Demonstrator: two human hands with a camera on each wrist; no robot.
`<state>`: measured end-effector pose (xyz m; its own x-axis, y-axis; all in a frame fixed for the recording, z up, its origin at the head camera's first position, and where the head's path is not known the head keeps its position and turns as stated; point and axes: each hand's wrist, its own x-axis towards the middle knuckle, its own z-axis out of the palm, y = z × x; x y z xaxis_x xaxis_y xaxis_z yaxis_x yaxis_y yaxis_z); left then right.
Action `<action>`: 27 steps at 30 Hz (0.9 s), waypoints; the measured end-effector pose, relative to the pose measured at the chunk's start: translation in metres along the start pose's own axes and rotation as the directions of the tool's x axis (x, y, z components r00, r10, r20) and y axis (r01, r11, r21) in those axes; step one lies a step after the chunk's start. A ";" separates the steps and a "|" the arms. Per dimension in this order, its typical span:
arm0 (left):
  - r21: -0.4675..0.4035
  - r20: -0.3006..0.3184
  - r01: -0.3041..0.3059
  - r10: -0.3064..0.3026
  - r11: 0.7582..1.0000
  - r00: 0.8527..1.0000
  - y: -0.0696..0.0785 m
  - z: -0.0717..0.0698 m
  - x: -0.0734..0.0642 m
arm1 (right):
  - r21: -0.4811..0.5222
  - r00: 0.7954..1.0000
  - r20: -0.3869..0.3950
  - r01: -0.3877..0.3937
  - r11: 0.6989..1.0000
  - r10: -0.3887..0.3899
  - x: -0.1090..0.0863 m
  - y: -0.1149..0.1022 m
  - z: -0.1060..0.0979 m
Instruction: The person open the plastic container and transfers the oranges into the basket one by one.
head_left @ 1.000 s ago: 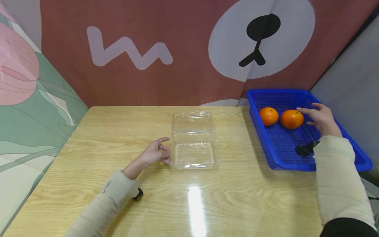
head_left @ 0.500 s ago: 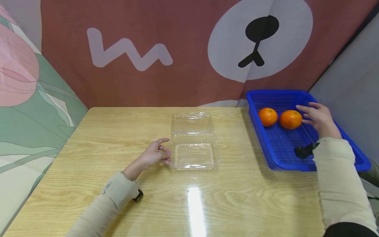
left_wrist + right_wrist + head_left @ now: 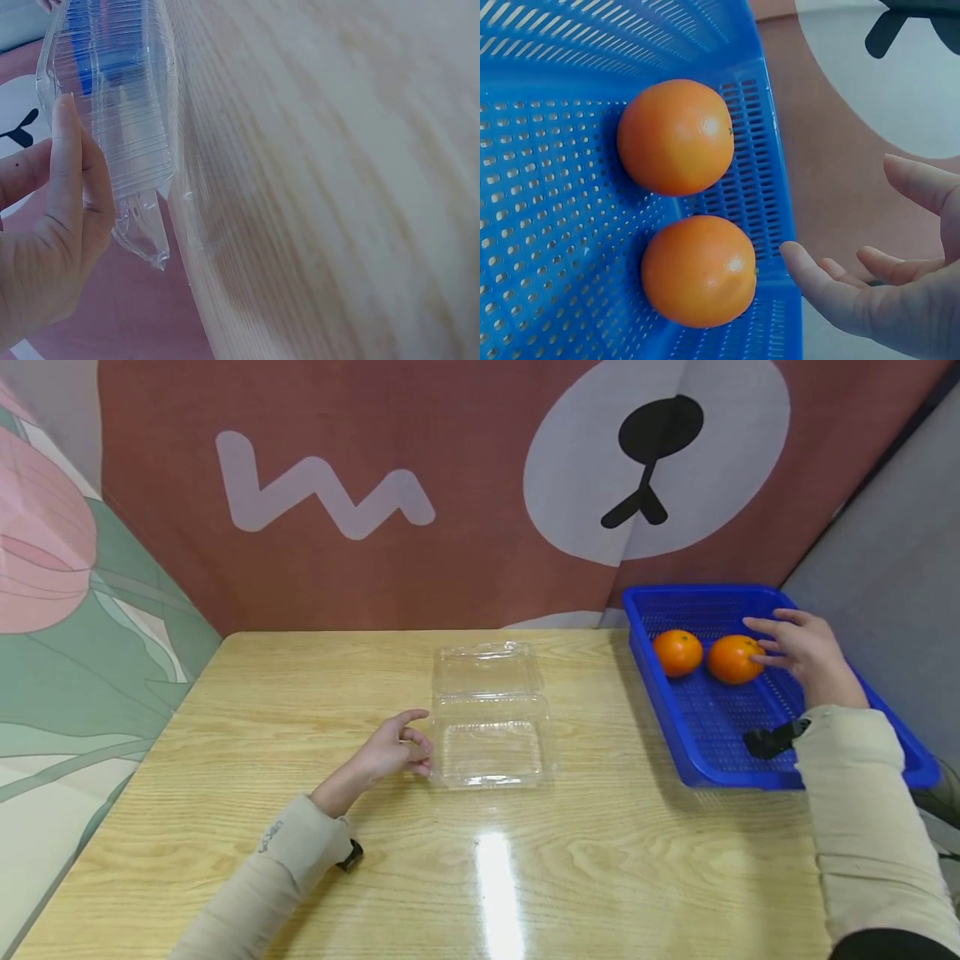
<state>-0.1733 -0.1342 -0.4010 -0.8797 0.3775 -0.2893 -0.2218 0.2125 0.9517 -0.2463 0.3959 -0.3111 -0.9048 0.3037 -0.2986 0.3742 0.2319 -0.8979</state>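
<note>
In the head view a clear plastic clamshell box [image 3: 492,752] lies unfolded on the table, lid [image 3: 486,672] away from me. My left hand [image 3: 392,747] is at its left side. The left wrist view shows a fairly straight finger [image 3: 66,139] against the box's rim [image 3: 46,86], with no clear pinch. My right hand [image 3: 806,652] hovers over the blue basket [image 3: 693,768], fingers spread and nothing held. Two oranges lie in the basket: the right orange [image 3: 735,660] is nearest that hand, the left orange [image 3: 677,653] beside it. In the right wrist view, fingertips [image 3: 799,259] appear apart from both.
The wooden table [image 3: 360,893] spreads out around the box, with a light reflection in front. A brown printed backdrop [image 3: 480,568] rises behind the table's far edge. Grey fabric [image 3: 892,518] stands close to the basket's right side.
My right hand has shifted slightly left and up in the head view, fingers still spread by the right orange. The left hand and the plastic box have stayed in place.
</note>
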 end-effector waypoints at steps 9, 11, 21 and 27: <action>0.000 0.001 -0.003 0.003 1.000 1.000 0.000 0.000 0.000 | -0.048 0.998 0.024 0.062 0.997 -0.061 -0.006 -0.008 0.005; -0.001 -0.001 -0.003 0.003 1.000 1.000 0.000 0.000 0.000 | -0.025 0.997 0.036 0.074 0.997 -0.073 -0.008 -0.011 0.006; 0.000 0.004 -0.010 0.010 1.000 1.000 0.001 0.000 0.000 | 0.004 0.990 0.071 0.124 0.992 -0.124 -0.019 -0.023 0.015; -0.003 0.004 -0.010 0.010 1.000 1.000 0.000 0.000 0.000 | 0.047 0.979 0.118 0.163 0.985 -0.168 -0.027 -0.030 0.020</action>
<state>-0.1732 -0.1342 -0.4012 -0.8803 0.3827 -0.2803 -0.2143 0.2064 0.9547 -0.2369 0.3619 -0.2826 -0.9722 0.1497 -0.1799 0.2117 0.2345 -0.9488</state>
